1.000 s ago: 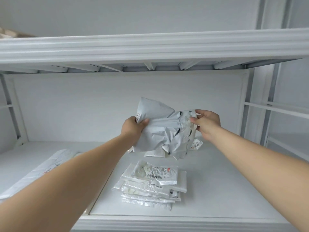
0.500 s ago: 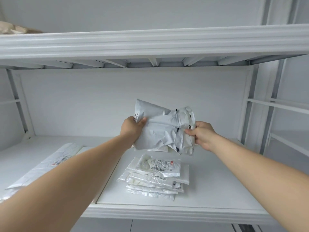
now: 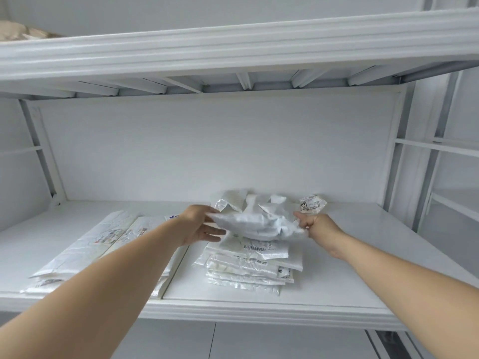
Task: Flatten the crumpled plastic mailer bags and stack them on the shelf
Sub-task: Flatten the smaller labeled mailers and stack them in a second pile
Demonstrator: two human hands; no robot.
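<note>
Mailer bag (image 3: 255,225), white and crumpled, is held between both my hands. It lies roughly level just above the stack, slightly right of the shelf's middle. I can't tell if its underside touches the stack.

Largest first:
- Shelf (image 3: 337,270): white, with a panel seam running front to back just left of the stack.
- Large flat mailers (image 3: 103,250): a pile on the left part of the shelf that comes close to the front edge. The top one carries barcode labels, but the print is too small to read. There is a bit of blue print at the rear end beside my left wrist, also unreadable.
- Stack (image 3: 248,270): flattened white mailers, right of the seam and near the front edge. The top one has a barcode label whose text isn't legible.
- Crumpled bags (image 3: 248,200): a loose heap at the back wall, behind the held bag.
- Label scrap (image 3: 312,204): a crumpled wad at the back, just right of the heap. It reads "021"; the rest is too small.

Hands:
- Left hand (image 3: 199,225): the thumb is on top of the bag's left end and the fingers are mostly straight underneath, pinching it.
- Right hand (image 3: 317,225): curled into a fist around the bag's bunched right end.
</note>
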